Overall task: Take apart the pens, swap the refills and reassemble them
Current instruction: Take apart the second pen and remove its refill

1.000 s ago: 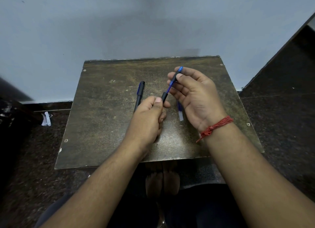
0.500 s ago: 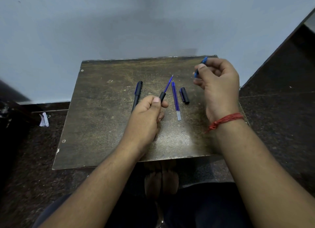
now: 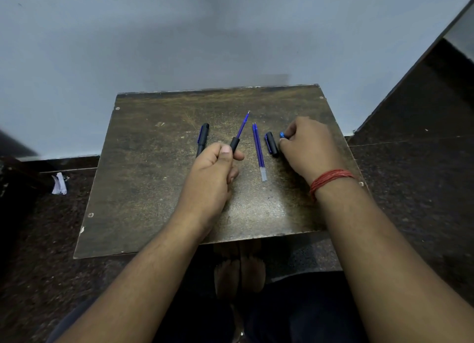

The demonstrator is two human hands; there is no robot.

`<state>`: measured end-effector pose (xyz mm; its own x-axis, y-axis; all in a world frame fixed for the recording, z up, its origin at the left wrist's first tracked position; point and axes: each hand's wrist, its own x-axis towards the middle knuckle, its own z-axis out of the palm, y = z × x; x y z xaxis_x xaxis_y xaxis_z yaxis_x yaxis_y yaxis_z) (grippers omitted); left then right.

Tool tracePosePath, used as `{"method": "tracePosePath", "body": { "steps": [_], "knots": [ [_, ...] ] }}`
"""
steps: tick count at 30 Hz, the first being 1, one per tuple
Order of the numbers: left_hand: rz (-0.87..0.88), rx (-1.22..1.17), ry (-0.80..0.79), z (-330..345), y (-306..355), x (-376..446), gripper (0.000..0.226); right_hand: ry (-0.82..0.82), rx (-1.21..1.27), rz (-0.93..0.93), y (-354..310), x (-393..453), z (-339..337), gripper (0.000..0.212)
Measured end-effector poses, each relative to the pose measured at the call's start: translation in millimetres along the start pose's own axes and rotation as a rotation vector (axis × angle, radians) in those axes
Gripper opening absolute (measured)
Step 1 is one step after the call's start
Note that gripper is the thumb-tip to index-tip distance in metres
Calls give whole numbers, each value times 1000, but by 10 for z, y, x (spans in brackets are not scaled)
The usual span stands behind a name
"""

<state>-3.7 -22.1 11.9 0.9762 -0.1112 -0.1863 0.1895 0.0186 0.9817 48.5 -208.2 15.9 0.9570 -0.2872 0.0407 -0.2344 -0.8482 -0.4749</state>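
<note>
No legible text, label, brand, number or sign is shown on any surface in the view.

The right hand [image 3: 306,147], which a second ago pinched the blue tip piece [image 3: 282,134] at the end of the pen barrel [image 3: 234,145] in the left hand [image 3: 214,170], has pulled it off and come down to the table [image 3: 154,188], the piece at its fingertips beside the black cap [image 3: 271,143]. The blue refill [image 3: 243,126] now stands bare beyond the left fingers. The loose refills [image 3: 258,150], earlier hidden under the right hand, lie uncovered.
</note>
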Motion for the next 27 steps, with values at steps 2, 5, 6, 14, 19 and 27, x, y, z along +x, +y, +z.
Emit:
{"method": "tracePosePath", "body": {
  "steps": [2, 5, 6, 14, 19, 27],
  "knots": [
    [0, 3, -4, -6, -1, 1, 34, -16, 4, 12, 10, 1, -5, 13],
    [2, 15, -8, -15, -8, 6, 33, 0, -5, 6, 9, -6, -50, 14],
    [3, 14, -8, -19, -9, 7, 33, 41, 13, -7, -3, -9, -75, 13],
    [20, -7, 1, -12, -25, 34, 34, -6, 521, -71, -444, -308, -35, 22],
    [37, -18, -2, -11, -38, 44, 33, -141, 700, -36, -513, -351, 40, 32],
    [34, -9, -7, -7, -52, 37, 33, -253, 934, 14, -477, -342, 77, 22]
  ]
}}
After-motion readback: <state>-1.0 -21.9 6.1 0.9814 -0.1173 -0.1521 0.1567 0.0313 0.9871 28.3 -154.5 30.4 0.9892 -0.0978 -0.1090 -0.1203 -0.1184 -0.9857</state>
